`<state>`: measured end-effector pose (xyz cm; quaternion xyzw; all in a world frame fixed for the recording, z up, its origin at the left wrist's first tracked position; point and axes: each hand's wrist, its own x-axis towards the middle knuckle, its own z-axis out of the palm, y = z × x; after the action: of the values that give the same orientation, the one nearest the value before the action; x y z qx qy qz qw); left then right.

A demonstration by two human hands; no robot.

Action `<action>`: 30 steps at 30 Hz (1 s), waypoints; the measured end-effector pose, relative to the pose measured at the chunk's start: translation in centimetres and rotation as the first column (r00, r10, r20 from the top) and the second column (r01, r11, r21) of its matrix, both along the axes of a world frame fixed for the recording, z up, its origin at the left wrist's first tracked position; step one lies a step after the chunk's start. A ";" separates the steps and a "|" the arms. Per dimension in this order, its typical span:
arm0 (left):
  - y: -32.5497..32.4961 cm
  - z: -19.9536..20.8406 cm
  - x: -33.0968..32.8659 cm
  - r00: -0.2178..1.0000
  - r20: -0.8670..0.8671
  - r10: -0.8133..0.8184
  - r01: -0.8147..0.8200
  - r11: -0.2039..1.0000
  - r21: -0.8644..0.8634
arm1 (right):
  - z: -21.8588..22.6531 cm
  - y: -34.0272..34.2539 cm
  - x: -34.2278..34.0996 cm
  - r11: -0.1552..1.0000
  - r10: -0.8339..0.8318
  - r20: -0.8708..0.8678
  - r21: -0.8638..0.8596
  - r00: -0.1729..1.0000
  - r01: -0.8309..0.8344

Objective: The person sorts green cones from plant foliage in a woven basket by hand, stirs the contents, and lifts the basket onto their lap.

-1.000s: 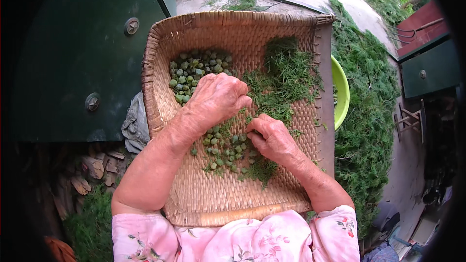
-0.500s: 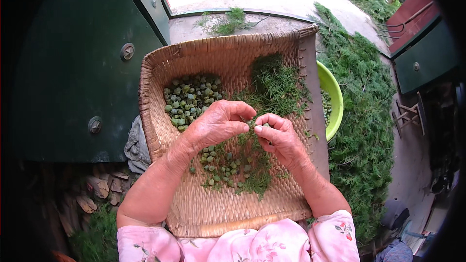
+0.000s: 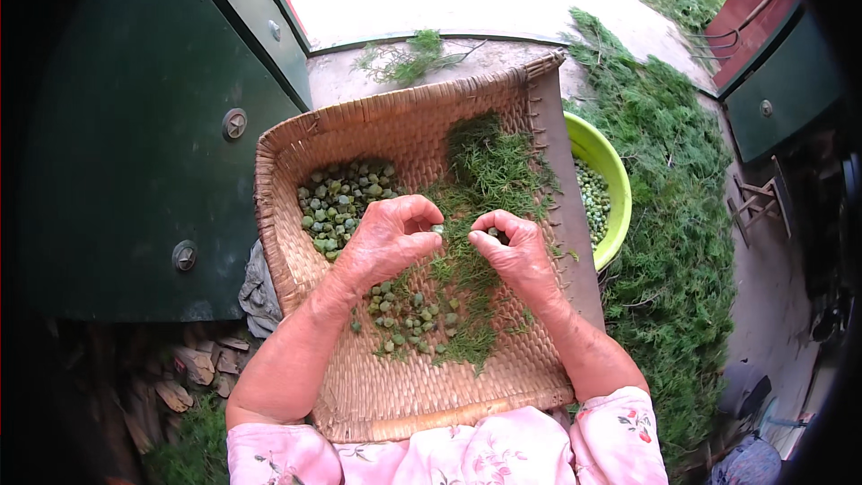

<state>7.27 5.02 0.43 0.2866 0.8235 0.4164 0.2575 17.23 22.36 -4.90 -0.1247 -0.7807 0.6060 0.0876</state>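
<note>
A woven wicker scoop basket [image 3: 395, 400] rests in front of me, its near edge against my pink shirt. My left hand [image 3: 388, 241] is over its middle, with a small green cone [image 3: 437, 228] pinched between thumb and forefinger. Just to the right, my right hand [image 3: 519, 256] is closed, and a dark green cone [image 3: 497, 235] shows within its curled fingers. A heap of green cones [image 3: 337, 207] lies at the basket's far left. Looser cones [image 3: 404, 319] are scattered below my left hand. Feathery green sprigs [image 3: 494, 162] pile up at the far right, with bits trailing toward me.
A lime-green tub [image 3: 620, 198] partly filled with cones stands right of the basket. Cut evergreen branches [image 3: 669, 242] cover the floor beyond it. Dark green doors [image 3: 135, 171] flank the left, above split firewood [image 3: 197, 364]. A small wooden stool [image 3: 759, 202] stands far right.
My hands have drawn apart from almost touching, leaving a gap between them. A cone now shows at the left fingertips. The whole view has shifted slightly.
</note>
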 end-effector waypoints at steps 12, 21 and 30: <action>1.2 -0.5 1.5 0.898 -0.427 -0.102 0.170 0.978 0.125 | -0.4 -1.5 0.0 0.469 0.194 0.052 -0.882 0.980 -0.046; 0.9 0.6 0.7 0.848 -0.528 0.041 0.099 0.967 0.235 | -0.5 0.1 -0.3 0.309 0.065 0.093 -0.949 0.994 0.069; -4.1 3.0 -3.0 0.363 -0.838 0.407 -0.408 0.878 0.249 | -2.1 10.3 -1.2 0.271 -0.576 0.033 -0.935 0.817 0.229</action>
<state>4.25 0.92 3.43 0.2447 0.8815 0.2613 -0.3080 15.99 32.67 -6.99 -0.2499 -0.2329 0.8971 0.2803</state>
